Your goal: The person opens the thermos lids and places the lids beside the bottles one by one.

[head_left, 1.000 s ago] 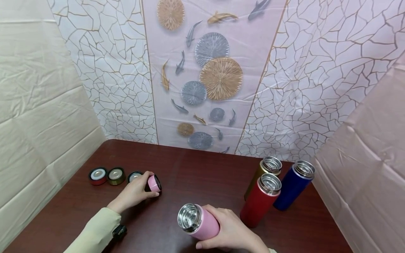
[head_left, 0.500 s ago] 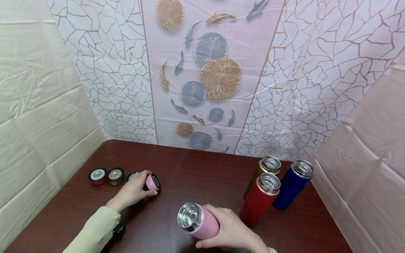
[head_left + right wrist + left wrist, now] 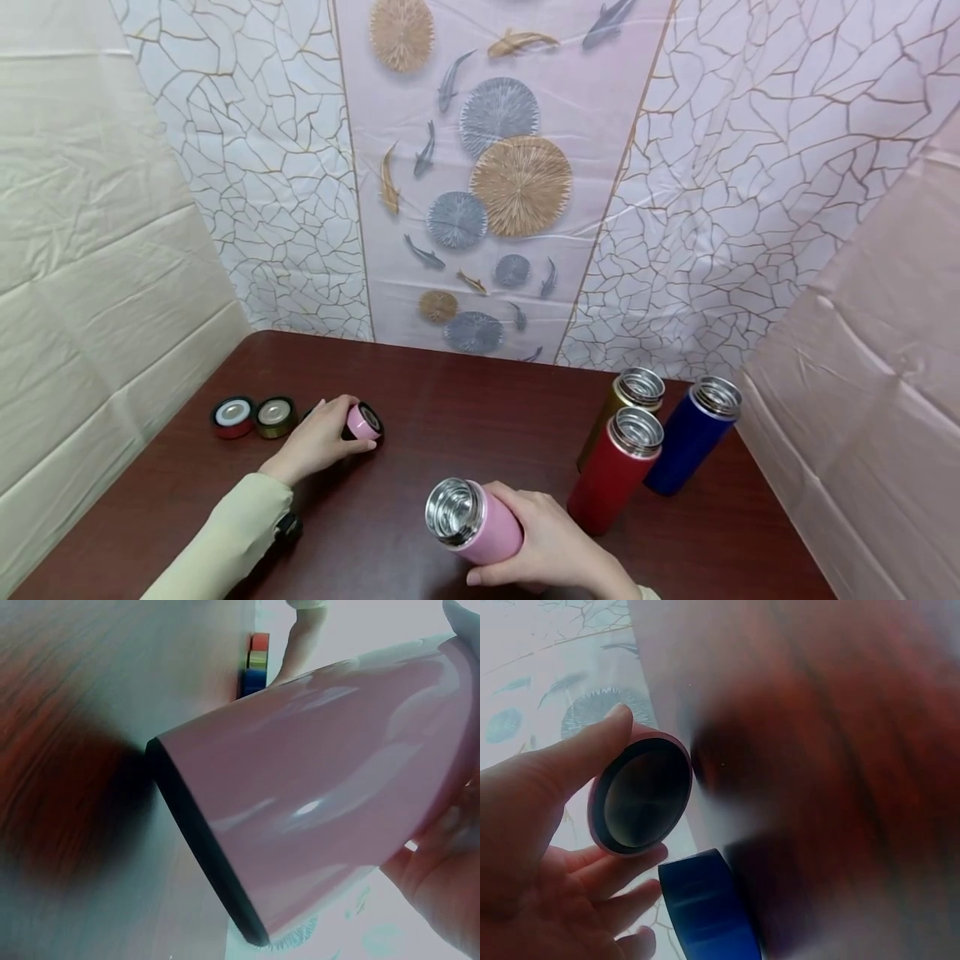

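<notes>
My left hand pinches a pink bottle lid between thumb and fingers, tilted and close over the table at the left. In the left wrist view its dark round face is turned to the camera, and a blue lid sits close beside the fingertips. The hand mostly hides that blue lid in the head view. My right hand grips a pink vacuum bottle around its body, the bare steel mouth leaning left. In the right wrist view the bottle's dark base shows near the tabletop.
A red lid and a gold lid lie left of my left hand. Lidless red, gold and blue bottles stand at the right. Patterned cloth walls surround the dark wooden table.
The pink lid has turned so more of its end face shows. My left hand has shifted slightly up, covering the blue lid in the head view. My right hand keeps its hold, nearly still.
</notes>
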The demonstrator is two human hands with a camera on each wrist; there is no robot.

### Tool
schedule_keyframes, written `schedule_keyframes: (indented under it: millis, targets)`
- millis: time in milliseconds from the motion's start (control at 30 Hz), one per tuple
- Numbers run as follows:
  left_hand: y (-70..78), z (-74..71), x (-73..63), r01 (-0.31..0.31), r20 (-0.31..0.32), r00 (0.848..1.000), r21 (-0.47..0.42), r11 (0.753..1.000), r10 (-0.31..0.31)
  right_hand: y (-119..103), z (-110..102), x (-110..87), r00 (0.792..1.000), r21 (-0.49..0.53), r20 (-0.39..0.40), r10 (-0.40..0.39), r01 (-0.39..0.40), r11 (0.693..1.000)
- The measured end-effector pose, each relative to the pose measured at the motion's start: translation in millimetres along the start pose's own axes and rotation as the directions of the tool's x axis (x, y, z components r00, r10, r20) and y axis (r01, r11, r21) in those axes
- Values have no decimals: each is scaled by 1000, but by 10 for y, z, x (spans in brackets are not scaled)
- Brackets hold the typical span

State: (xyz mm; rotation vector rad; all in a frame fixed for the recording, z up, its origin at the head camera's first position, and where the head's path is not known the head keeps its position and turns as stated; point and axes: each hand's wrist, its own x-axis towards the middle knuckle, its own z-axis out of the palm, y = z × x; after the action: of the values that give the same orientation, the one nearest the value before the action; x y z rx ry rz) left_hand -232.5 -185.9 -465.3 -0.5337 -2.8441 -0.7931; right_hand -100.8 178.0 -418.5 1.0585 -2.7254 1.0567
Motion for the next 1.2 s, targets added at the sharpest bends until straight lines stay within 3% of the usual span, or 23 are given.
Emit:
schedule_keyframes:
  millis: [167,433,600,900,1200]
  targets:
    - [-38,38,27,-2,1,1000,40,999,2,18,-4,-13,1000,36,-23,-21,22,999]
    - [-75,68,35,15,31,999,88,996,-18,9,-125,-91,995,176,-62,-73,83,981]
    - [-78,51,48,57,72,995,90,994,-63,43,-295,-192,992,206,-95,-78,96,974]
    - [-85,2,44,67,69,995,118,991,-76,122,-685,-528,988,244,-143,-65,98,965]
    - [-97,-22,26,71,80,993,127,989,-81,186,-1004,-854,980,422,-191,-62,138,896]
